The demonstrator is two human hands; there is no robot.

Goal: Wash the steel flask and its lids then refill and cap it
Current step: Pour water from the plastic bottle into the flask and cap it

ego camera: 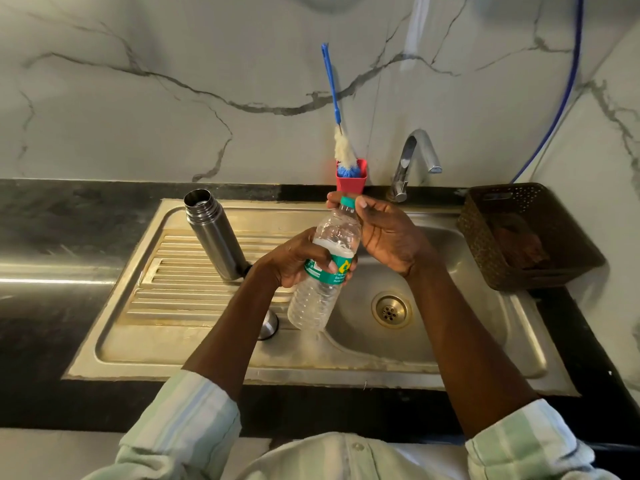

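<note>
Gripped around its labelled middle by the left hand point(304, 261), fingers curled round it, the bottle point(325, 268) is held over the sink point(485, 348), tilted with its neck up and away from the person and its base down toward them; the right hand point(384, 233) pinches the teal cap point(347, 202) between thumb and fingertips, so both hands are closed on the same thing and neither is free; whether the cap is tight or loose cannot be told.

The flask point(213, 233) stands upright on the ribbed drainboard point(180, 271), mouth open and uncapped, to the left of the bottle and slightly farther back; its long axis is vertical, its opening facing up; the left hand is the nearer of the two to it, the flask's foot just beside that wrist. A steel lid point(268, 325) lies on the sink's ledge partly hidden under the left forearm; any second lid is not visible.

By my reading the step in hand is uncapping the bottle to refill the flask; the pour would call for carrying the bottle's neck leftward and back over the flask's mouth, then tipping it; the narrow mouth and the tall flask suggest spill or a knock as the risks.

A brush point(337, 133) stands in a red holder point(351, 178) behind; the tap point(415, 161) is to the right of it.
</note>
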